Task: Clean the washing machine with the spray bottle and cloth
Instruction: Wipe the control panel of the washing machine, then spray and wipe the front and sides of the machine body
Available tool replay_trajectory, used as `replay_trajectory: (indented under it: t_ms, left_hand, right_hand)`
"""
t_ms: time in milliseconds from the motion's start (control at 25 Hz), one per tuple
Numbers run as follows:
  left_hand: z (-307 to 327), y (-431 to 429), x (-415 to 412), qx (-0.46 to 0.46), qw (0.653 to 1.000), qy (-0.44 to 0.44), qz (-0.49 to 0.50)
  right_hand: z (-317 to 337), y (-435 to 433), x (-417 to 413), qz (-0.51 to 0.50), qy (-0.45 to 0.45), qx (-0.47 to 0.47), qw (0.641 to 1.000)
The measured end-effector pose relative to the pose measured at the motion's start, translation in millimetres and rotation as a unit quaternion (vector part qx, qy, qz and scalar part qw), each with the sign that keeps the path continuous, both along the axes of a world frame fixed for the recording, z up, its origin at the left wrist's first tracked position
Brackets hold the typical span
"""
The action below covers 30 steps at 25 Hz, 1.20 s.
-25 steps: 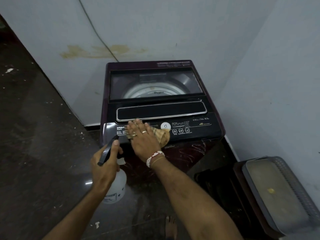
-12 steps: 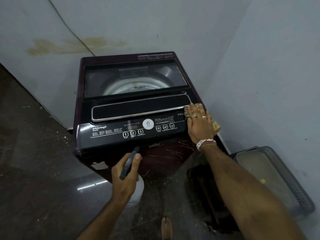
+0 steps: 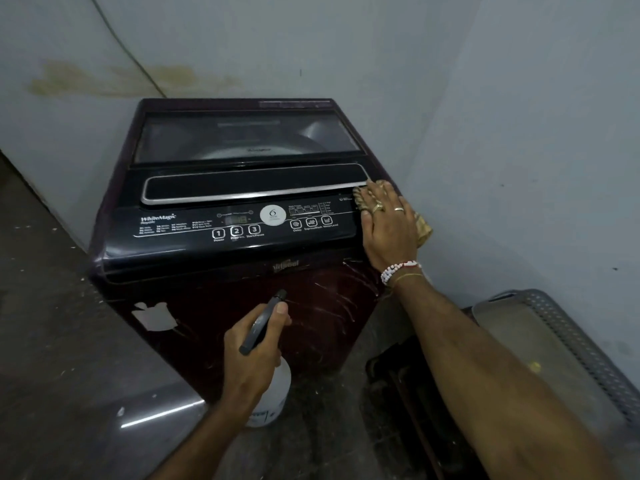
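A dark maroon top-load washing machine (image 3: 194, 258) with a black control panel stands in the corner, lid closed. My right hand (image 3: 388, 230) lies flat on a tan cloth (image 3: 424, 228) at the panel's right end, fingers spread over it. Only the cloth's edges show past my fingers and palm. My left hand (image 3: 254, 355) grips a spray bottle (image 3: 273, 393) in front of the machine's maroon front. The bottle has a white body and a black trigger head that points up toward the panel.
Grey walls close in behind and to the right of the machine. A grey perforated plastic basket (image 3: 561, 344) lies on the floor at the lower right, beside a dark object. The floor is dark and speckled. A wire runs down the back wall.
My right hand has slid the cloth from the left of the control panel across to its right end. The left hand with the bottle has shifted right, in front of the machine.
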<state>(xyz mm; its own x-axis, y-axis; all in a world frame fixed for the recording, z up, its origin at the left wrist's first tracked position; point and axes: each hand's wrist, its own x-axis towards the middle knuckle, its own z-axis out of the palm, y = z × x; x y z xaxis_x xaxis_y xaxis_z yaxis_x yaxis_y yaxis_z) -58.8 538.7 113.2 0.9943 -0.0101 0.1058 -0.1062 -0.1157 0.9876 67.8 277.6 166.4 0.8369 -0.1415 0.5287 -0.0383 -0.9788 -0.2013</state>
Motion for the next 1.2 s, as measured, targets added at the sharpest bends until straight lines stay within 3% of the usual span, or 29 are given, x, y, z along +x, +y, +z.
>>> replay_trajectory:
  t_ms: [360,600,880,1200]
  left_hand:
    - [-70.8,-18.5,5.2,0.002,0.996,-0.081,-0.019]
    - [-104.4,-11.6,3.8,0.028,0.979,-0.2,-0.009]
    - [-112.0,7.4,-44.7,0.015,0.975,-0.221,0.038]
    - [-118.6,20.4,-62.4,0.055,0.967,-0.226,0.107]
  right_hand:
    - [-40.1,-7.2,-8.7,0.013,-0.134,-0.025,0.991]
    - [-65.4,-23.0,-10.4,0.032,-0.172,-0.079,0.981]
    - [-102.2,-30.5,-41.0,0.048,-0.254,0.066,0.964]
    - [-161.9,-51.8,-62.2,0.031,-0.249,0.12,0.961]
